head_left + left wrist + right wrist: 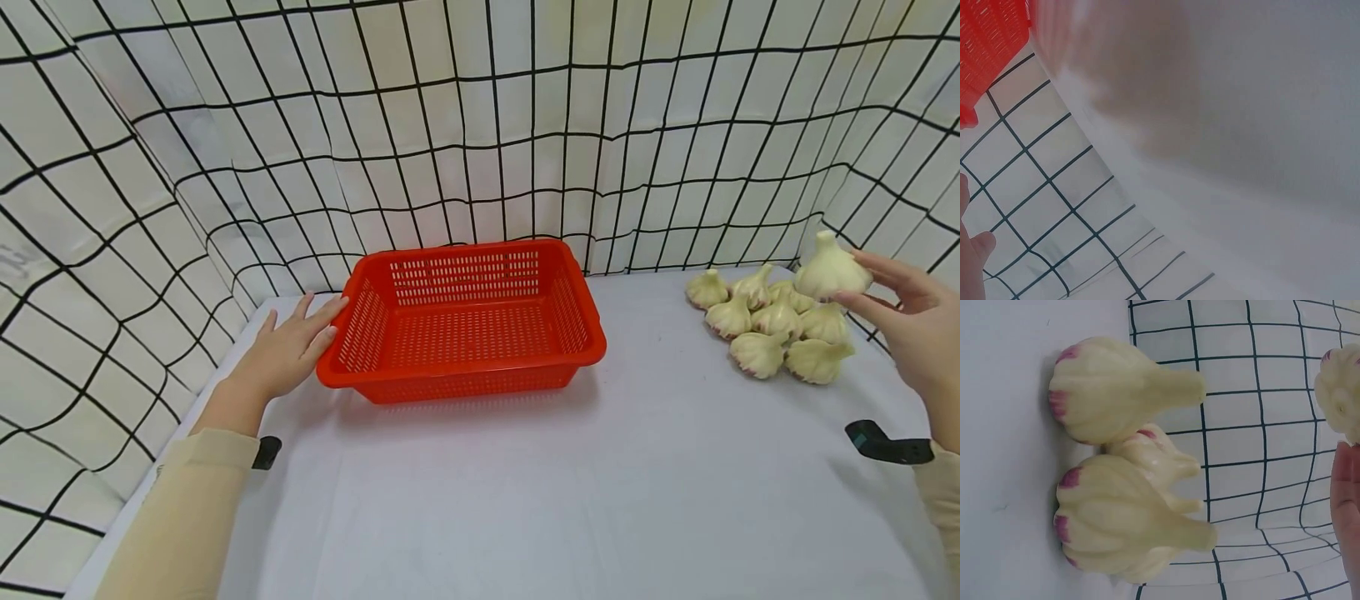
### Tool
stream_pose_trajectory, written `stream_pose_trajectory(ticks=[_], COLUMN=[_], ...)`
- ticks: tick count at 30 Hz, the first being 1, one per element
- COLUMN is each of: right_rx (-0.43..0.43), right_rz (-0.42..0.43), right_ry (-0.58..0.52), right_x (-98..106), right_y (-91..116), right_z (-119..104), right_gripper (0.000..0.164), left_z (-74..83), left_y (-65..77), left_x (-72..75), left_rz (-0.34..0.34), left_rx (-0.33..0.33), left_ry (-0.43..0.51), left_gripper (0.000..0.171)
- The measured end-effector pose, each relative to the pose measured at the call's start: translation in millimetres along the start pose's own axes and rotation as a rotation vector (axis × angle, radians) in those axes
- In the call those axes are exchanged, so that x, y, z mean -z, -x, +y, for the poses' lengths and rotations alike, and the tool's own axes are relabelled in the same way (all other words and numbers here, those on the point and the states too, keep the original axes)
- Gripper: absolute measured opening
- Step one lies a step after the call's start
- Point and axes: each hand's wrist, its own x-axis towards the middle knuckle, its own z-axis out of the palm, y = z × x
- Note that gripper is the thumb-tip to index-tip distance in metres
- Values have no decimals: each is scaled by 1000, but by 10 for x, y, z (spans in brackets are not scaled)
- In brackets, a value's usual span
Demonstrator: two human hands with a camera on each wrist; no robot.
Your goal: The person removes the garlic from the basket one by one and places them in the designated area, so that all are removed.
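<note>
My right hand (911, 317) pinches a garlic bulb (832, 268) between thumb and fingers, lifted above a pile of garlic bulbs (777, 318) on the right of the table. The right wrist view shows the held garlic bulb (1340, 394) at its right edge, apart from the piled bulbs (1116, 512). With its fingers spread straight, my left hand (288, 350) touches the left rim of a red plastic basket (457, 373). No item shows inside the basket. Only a little of the left hand (974, 250) shows in the left wrist view, below the basket's corner (991, 44).
A white-covered table (480, 492) lies under everything. Black grid netting (495, 142) over white sheeting walls in the back and both sides, close behind the basket and the garlic pile. Dark bands (888, 443) sit at both wrists.
</note>
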Motion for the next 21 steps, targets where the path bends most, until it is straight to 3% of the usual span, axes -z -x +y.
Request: stream_pose_trajectory(ticks=[4, 5, 9, 14, 21], right_rx=[6, 2, -81, -126, -229], right_rz=[11, 15, 7, -30, 21], right_ry=[26, -11, 43, 209, 285], right_x=[100, 129, 245, 357, 451], right_y=[32, 45, 110, 191, 258], right_z=[147, 204, 321, 392, 504], right_gripper=[49, 48, 51, 56, 58], left_z=[-8, -11, -18, -20, -16], left_y=[4, 4, 0, -2, -9], left_x=[-6, -8, -13, -16, -20], left_rz=[0, 1, 5, 9, 10], left_rx=[1, 0, -2, -3, -1], left_ry=[9, 10, 11, 10, -1], left_gripper=[64, 64, 64, 64, 65])
